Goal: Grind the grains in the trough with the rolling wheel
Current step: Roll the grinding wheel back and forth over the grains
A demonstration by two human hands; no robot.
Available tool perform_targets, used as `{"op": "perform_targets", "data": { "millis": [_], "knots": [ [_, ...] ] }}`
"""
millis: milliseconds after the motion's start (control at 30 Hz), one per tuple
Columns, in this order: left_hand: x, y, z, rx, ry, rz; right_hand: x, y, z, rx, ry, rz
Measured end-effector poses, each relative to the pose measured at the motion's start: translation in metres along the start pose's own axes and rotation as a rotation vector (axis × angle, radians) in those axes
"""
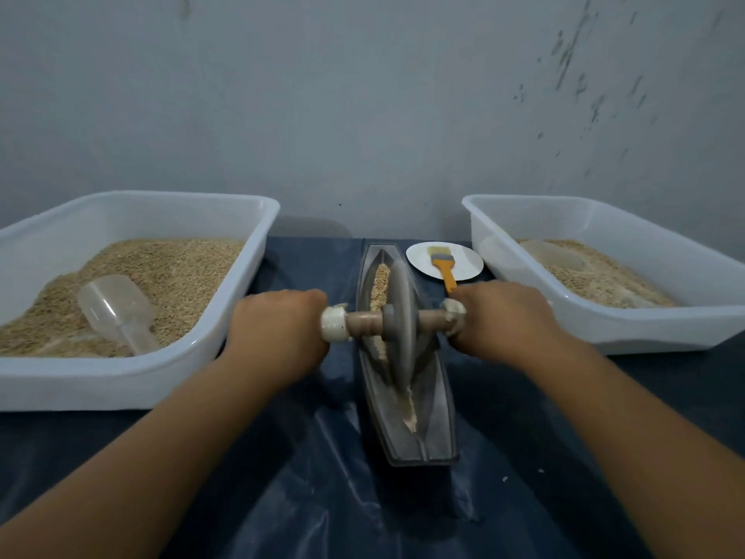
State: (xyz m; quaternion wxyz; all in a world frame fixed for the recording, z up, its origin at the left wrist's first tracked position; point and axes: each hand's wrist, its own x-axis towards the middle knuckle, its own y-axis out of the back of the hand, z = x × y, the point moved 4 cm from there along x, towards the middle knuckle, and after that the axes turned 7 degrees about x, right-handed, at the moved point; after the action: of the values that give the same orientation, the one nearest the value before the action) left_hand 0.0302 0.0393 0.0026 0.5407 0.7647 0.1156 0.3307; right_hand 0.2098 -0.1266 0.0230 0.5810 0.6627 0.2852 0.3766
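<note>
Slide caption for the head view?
Both hands grip the rolling wheel axle, grinding grains in the trough.

no readable text, no labels, no brands, no numbers anywhere

Both hands, left hand (pixel 278 330) and right hand (pixel 498 320), grip the rolling wheel (pixel 399 312) axle, wheel standing in the trough (pixel 433 421) mid-desk over grains (pixel 381 282).

Two forearms were bare to the frame edge; left hand (pixel 278 328) and right hand (pixel 504 320) wore no gloves, rings or watch.
</note>
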Motion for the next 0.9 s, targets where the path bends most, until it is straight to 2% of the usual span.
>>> {"op": "perform_targets", "data": {
  "millis": [67,167,300,367,433,500,533,633,700,800,900],
  "knots": [
    [0.015,-0.007,0.001,-0.011,0.024,0.009,0.013,-0.004,-0.005,-0.056,-0.003,0.137],
    [0.024,-0.009,0.001,-0.061,0.023,-0.067,0.024,-0.002,-0.006,-0.047,0.019,0.105],
    [-0.005,0.007,-0.002,-0.055,-0.044,-0.136,0.001,0.004,0.002,0.089,0.056,-0.228],
    [-0.022,0.019,-0.005,-0.020,-0.092,-0.074,-0.021,0.010,0.008,0.271,0.039,-0.414],
    [-0.027,0.028,-0.008,0.030,-0.123,0.013,-0.033,0.015,0.010,0.391,0.038,-0.493],
    [-0.022,0.024,-0.006,0.001,-0.106,-0.040,-0.029,0.010,0.013,0.340,0.036,-0.459],
    [-0.016,0.018,-0.004,-0.023,-0.084,-0.079,-0.021,0.004,0.013,0.267,0.028,-0.386],
    [0.010,0.000,0.001,-0.025,-0.017,-0.051,0.011,-0.007,0.005,-0.003,-0.002,-0.009],
    [0.024,-0.005,0.001,-0.031,0.011,-0.049,0.026,-0.011,-0.001,-0.085,0.011,0.187],
    [0.033,-0.008,0.001,-0.063,0.003,-0.112,0.032,-0.009,-0.002,-0.074,0.011,0.174],
    [0.009,0.004,0.001,-0.062,-0.028,-0.141,0.010,-0.003,0.002,0.016,0.006,-0.015]
  ]
}}
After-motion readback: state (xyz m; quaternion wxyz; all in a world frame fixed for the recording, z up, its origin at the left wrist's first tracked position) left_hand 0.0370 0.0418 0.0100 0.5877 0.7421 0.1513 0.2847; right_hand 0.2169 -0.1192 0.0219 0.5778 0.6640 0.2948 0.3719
